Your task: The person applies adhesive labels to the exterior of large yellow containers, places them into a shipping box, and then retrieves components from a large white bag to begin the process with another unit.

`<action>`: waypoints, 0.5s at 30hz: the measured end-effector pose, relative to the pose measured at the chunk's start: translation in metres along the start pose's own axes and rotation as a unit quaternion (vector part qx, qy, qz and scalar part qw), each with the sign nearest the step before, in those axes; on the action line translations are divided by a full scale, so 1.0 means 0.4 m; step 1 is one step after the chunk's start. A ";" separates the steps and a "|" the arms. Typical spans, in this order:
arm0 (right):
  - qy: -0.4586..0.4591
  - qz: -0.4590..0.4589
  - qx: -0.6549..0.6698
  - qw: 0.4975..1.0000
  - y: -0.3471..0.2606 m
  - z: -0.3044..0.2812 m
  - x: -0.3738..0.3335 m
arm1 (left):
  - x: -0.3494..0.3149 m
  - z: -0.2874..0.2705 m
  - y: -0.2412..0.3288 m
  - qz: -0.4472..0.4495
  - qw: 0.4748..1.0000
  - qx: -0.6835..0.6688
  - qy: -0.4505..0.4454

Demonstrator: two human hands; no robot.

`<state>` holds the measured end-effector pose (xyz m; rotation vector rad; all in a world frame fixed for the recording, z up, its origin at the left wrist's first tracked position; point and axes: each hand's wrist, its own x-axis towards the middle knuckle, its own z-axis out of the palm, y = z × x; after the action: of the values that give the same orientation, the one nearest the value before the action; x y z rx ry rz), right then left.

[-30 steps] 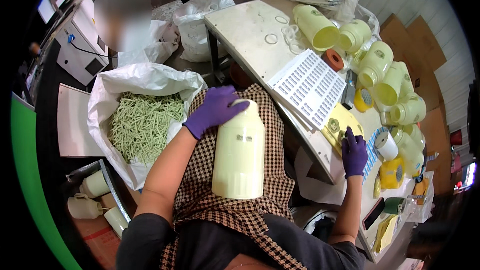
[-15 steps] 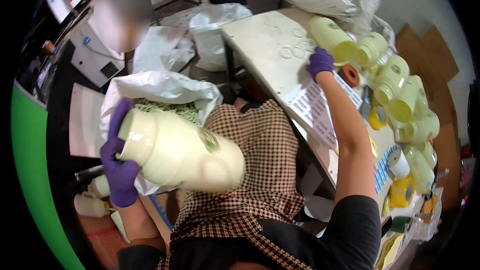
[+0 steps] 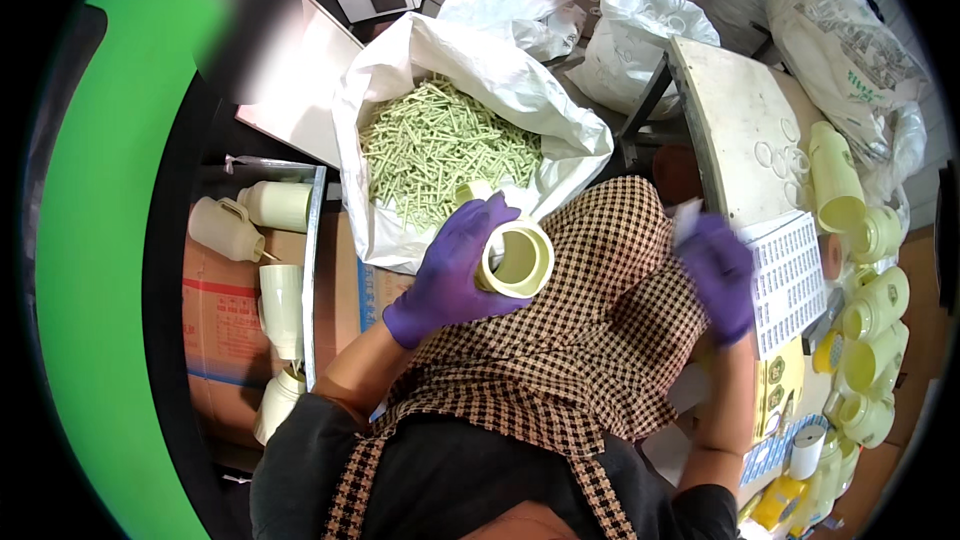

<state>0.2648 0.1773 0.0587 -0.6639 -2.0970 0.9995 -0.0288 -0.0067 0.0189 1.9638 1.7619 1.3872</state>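
My left hand (image 3: 450, 275), in a purple glove, grips a pale yellow plastic jug body (image 3: 546, 258) over my lap. Its round open mouth faces up toward me, so most of the body is hidden below. My right hand (image 3: 718, 275), gloved the same way and blurred by motion, is between my lap and the table. At its fingertips is a small white piece (image 3: 686, 219), perhaps a label. Right beside that hand, a white sheet of printed labels (image 3: 785, 290) lies on the table edge.
A white sack (image 3: 570, 125) of pale green sticks (image 3: 440, 145) stands ahead of my left hand. Several jug bodies (image 3: 872, 305) line the table's (image 3: 735, 110) right side, near clear rings (image 3: 764, 154). At left, more jugs (image 3: 281, 310) lie by a metal-edged frame (image 3: 318, 280).
My left hand has turned the jug body from lying sideways to mouth up. The right hand has come back from the table toward my lap with a small white piece. The view has swung left.
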 end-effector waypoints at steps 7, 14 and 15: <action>-0.125 -0.013 0.038 0.991 -0.147 0.293 -0.009 | 0.030 0.000 0.039 0.013 0.997 0.017 -0.076; -0.075 0.001 -0.157 0.985 -0.135 0.337 -0.026 | 0.055 0.047 0.052 0.095 0.994 0.006 -0.047; -0.067 -0.022 -0.161 0.984 -0.136 0.337 -0.029 | 0.056 0.048 0.053 0.096 0.995 0.007 -0.036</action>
<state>0.1597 0.0781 0.0379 -0.7211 -2.4090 0.7034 -0.0033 0.0144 0.0337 2.2111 1.5917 1.3414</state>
